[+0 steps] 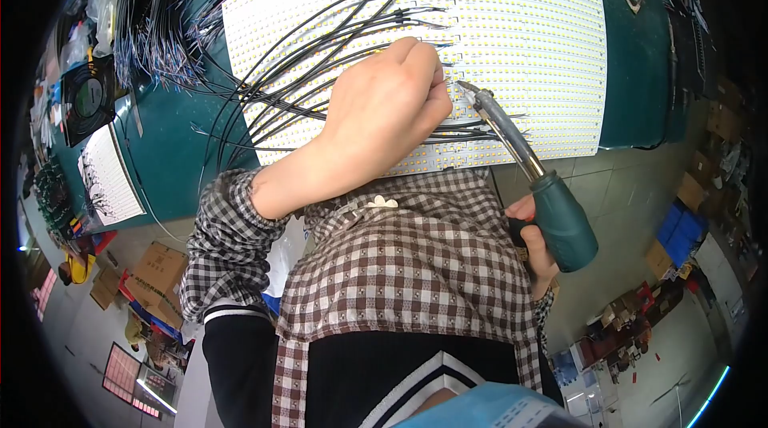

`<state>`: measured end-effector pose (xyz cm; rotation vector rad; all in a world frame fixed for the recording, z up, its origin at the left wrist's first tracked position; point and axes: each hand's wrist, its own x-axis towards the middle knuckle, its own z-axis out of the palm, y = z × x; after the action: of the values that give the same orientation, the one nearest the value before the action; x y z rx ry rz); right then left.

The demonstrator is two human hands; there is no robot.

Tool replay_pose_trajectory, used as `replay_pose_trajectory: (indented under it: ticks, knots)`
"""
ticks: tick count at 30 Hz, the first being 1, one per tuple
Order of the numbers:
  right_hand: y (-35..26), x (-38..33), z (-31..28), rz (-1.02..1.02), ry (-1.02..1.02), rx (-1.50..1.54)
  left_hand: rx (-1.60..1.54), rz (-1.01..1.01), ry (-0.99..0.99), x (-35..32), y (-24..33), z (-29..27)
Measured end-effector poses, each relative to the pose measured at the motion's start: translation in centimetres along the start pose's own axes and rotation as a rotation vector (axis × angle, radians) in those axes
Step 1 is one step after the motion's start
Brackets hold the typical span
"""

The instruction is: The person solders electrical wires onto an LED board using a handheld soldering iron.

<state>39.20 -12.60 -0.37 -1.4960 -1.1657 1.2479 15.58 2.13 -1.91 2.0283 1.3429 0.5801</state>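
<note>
A wide white panel of LED strips (528, 36) lies on a green workbench (640, 68). Several thin black wires (320, 44) fan across its left half, their ends lined up along a middle seam. My left hand (384, 108) rests fisted on the panel, fingertips pinching a wire end at the seam. My right hand (536, 244) grips the green handle of a soldering iron (560, 216). The iron's metal shaft slants up and left, and its tip (464, 86) sits right beside my left fingertips.
Bundles of black wires (152, 28) pile at the bench's left. A small black fan (88, 100) and another wired white panel (108, 176) lie left of them. Cardboard boxes (156, 272) sit on the floor below; more boxes and clutter stand at right.
</note>
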Motion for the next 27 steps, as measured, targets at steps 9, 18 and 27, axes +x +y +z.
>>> replay_pose_trajectory:
  ticks: [9,18,27]
  knots:
    - [0.2,0.1,0.4,0.029,0.015,0.037,0.027,0.01,0.004,0.0,-0.1,0.1]
    - [0.1,0.2,0.7,0.009,0.014,0.051,0.016,0.025,0.01,0.0,-0.1,0.1]
    - [-0.6,0.2,0.8,-0.005,0.007,0.097,0.021,0.023,0.013,0.0,-0.1,0.1]
